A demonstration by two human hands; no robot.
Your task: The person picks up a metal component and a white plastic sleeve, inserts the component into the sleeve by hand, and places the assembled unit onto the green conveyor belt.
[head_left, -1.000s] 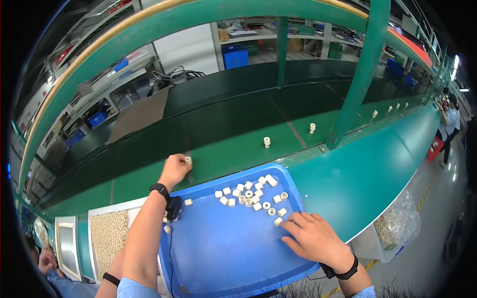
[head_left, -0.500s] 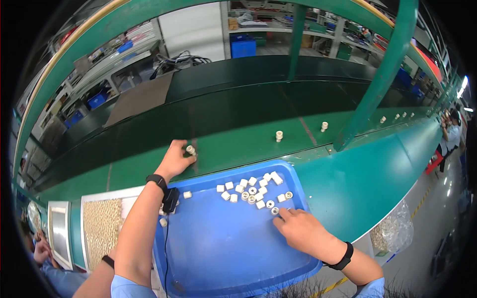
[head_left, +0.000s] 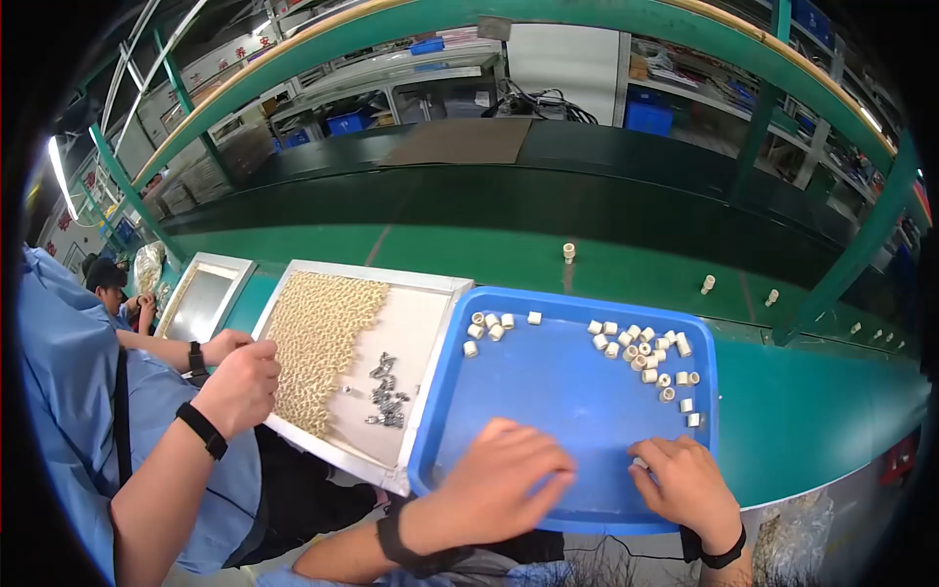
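Observation:
A large blue tray (head_left: 567, 430) lies in front of me with several small off-white ribbed cylinders (head_left: 650, 362) inside, mostly along its far right, plus a smaller group (head_left: 495, 333) at its far left. Over the tray's near part hovers my left hand (head_left: 504, 474), slightly blurred, fingers stretched and thumb apart, nothing in it. At the near right of the tray my right hand (head_left: 685, 484) has thumb and fingers pinched on a small white cylinder (head_left: 639, 463), partly covered by the fingers. A stacked white piece (head_left: 569, 253) stands upright on the green belt (head_left: 469, 254) beyond.
More upright white pieces (head_left: 707, 285) stand along the belt to the right. Left of my tray, a white-framed tray (head_left: 411, 338) holds rows of beige pieces and a pile of small metal parts. A co-worker in blue (head_left: 186, 421) works there. Green posts (head_left: 856, 254) rise behind the belt.
My view has swung left, bringing the co-worker's tray further in. My left hand has let go of the white piece on the belt and drawn back over the tray. My right hand has moved nearer me.

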